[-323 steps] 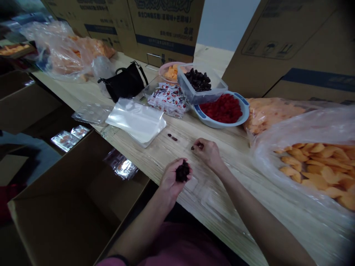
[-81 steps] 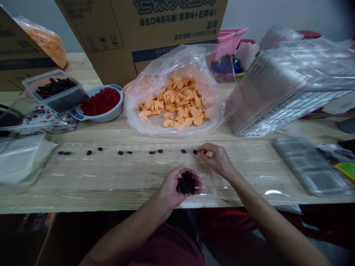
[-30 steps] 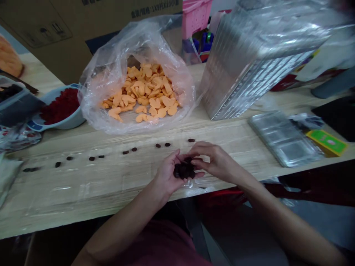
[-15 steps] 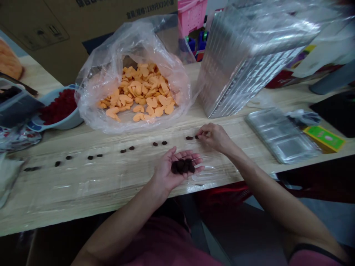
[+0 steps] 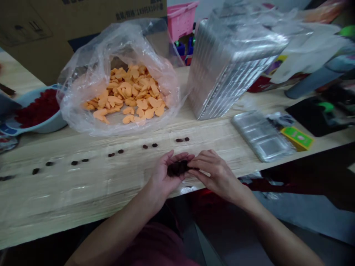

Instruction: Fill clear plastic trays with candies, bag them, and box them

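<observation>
My left hand (image 5: 163, 171) is palm up, cupped around a small heap of dark brown pieces (image 5: 177, 168), wrinkled like dried fruit. The fingers of my right hand (image 5: 213, 171) are pinched together at the heap's right side, with a dark piece showing at their tips. Clear plastic trays (image 5: 83, 192) lie along the table, hard to make out against the wood. Dark pieces sit on them in a row of pairs, the nearest pair (image 5: 183, 140) just beyond my hands.
An open plastic bag (image 5: 91, 123) of orange heart-like pieces (image 5: 133, 88) stands behind the trays. Left of it is a light blue bowl (image 5: 52, 123) of red pieces. Wrapped stacked trays (image 5: 213, 74), a smaller tray stack (image 5: 263, 136) and a yellow-green box (image 5: 298, 137) are on the right.
My right hand has left the last pair of dark pieces, where it was placing one, and come back to the heap in my left palm. The view has shifted to the right.
</observation>
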A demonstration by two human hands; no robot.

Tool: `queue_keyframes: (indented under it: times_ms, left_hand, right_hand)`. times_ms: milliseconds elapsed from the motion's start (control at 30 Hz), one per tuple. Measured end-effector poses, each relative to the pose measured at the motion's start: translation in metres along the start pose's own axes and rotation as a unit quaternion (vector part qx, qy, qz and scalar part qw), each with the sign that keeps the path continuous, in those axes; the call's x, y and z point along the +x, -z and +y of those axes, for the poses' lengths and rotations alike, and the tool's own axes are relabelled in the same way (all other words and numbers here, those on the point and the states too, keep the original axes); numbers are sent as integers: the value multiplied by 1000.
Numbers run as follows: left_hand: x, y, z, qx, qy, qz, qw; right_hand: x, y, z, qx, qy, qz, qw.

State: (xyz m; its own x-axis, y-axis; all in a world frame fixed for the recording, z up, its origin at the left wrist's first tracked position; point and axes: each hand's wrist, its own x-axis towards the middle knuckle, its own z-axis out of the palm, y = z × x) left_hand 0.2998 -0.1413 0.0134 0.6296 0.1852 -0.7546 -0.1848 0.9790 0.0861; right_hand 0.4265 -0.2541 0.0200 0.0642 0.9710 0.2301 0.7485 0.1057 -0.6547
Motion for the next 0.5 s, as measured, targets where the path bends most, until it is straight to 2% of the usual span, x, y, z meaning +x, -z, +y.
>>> queue_keyframes:
  times_ms: [100, 200, 300, 367, 500]
  left_hand:
    - [-1, -1, -6, 3, 19, -1, 1000]
    - [0, -3, -9, 8, 26, -22, 999]
    - [1, -7, -10, 2, 24, -22, 999]
    - [3, -10, -11, -7, 20, -18, 1000]
    - [8, -16, -11, -9, 6, -16, 1000]
  right_hand:
    - [0, 11, 23, 61, -85, 56, 993]
    - [11, 28, 65, 55, -160, 109, 980]
    - [23, 41, 107, 3, -173, 132, 976]
    - [26, 46, 127, -24, -180, 140, 973]
    - [24, 45, 141, -56, -170, 109, 978]
